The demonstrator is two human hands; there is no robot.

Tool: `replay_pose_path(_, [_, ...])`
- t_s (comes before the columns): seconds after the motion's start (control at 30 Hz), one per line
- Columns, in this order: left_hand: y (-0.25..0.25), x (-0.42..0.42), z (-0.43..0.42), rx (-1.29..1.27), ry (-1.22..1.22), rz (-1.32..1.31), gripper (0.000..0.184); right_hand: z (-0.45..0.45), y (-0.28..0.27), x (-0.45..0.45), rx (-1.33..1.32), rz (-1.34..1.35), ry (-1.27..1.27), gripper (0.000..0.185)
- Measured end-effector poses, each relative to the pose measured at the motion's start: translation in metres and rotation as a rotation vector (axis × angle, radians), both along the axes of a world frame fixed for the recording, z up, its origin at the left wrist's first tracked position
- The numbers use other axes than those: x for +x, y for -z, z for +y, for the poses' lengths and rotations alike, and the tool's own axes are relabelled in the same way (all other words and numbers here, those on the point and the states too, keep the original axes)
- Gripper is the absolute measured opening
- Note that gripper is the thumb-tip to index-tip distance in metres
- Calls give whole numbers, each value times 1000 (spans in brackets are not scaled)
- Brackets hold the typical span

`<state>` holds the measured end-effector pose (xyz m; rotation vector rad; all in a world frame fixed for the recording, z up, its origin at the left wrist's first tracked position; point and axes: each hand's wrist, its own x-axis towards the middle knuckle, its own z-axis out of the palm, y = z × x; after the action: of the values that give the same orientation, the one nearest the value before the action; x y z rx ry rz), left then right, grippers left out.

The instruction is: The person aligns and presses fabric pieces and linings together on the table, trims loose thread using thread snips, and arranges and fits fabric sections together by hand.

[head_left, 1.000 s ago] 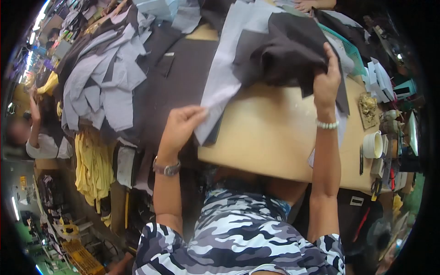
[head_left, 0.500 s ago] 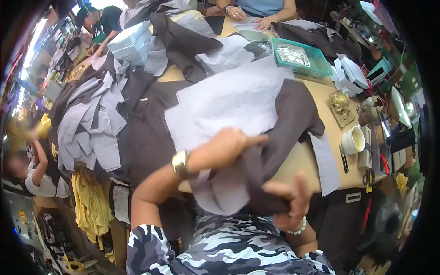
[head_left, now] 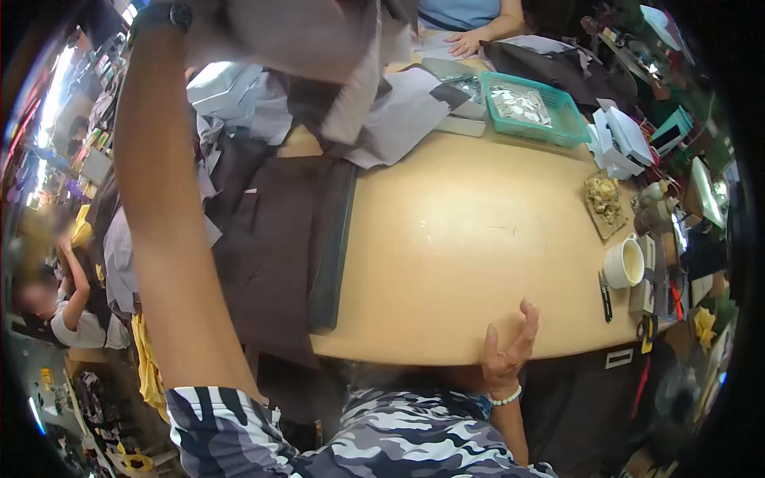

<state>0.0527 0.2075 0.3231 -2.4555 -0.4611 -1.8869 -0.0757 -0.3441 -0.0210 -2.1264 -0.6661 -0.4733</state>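
– Cloth (head_left: 287, 36) has gone from the near edge of the surface (head_left: 446, 247), where it lay between both hands half a second ago, to the top of the view. Location noted?
– Upper left, raised above other fabric, blurred. Its pale edge hangs down toward the grey piece (head_left: 402, 115) lying on the surface.

– Left fingers relative to it?
– Cannot tell. Left arm (head_left: 163, 191) reaches up and forward; the watch (head_left: 181, 16) sits at the upper border, cloth just to its right. Left hand lies out of view, so grip and finger state go unrecorded.

– Right hand (head_left: 508, 354)?
– At the near edge, palm partly showing, thumb and fingers (head_left: 527, 323) spread apart with nothing between them. Contact with the surface: uncertain. Raised cloth is well apart from these fingers, across the surface and to the left.

– Other items?
– Dark cloth (head_left: 267, 271) lies flat on the left part, its near end over the edge. Green basket (head_left: 567, 123), far right, contains small white pieces (head_left: 519, 107). White mug (head_left: 624, 263) stands to the right of the right hand, with a pen (head_left: 606, 299) just beside it.
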Motion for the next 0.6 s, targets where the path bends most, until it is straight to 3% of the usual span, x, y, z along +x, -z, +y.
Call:
replay_pose_path(0.1, [41,7,32,29,-232,10,24,1,-1,0,-50,-20,28,68])
replay_pose_path(0.2, [127,16,38,39,-414,259,24,4,2,-1,-39,-45,27,67])
replay_pose_path(0.23, [161,13,30,24,-427,406,25,6,1,-2,-41,-50,20,67])
replay_pose_path(0.27, [190,-2,9,-58,-271,682,34,6,1,-1,-43,-58,20,67])
replay_pose_path(0.3, [229,-4,16,-155,-304,970,45,6,2,0,-46,-69,27,68])
replay_pose_path(0.33, [245,-30,-3,-393,-133,1158,58,5,4,1,-35,-46,24,68])
replay_pose_path(0.37, [253,-40,-4,-451,-72,1461,66,4,4,0,-37,-41,21,68])
replay_pose_path(0.43, [281,-74,6,-501,85,1370,54,5,2,0,-38,-31,16,68])
replay_pose_path(0.5, [275,-120,2,-575,148,1047,43,4,4,0,-48,-29,16,67])
replay_pose_path(0.6, [253,-179,12,-507,-38,616,27,4,5,1,-48,-34,2,64])
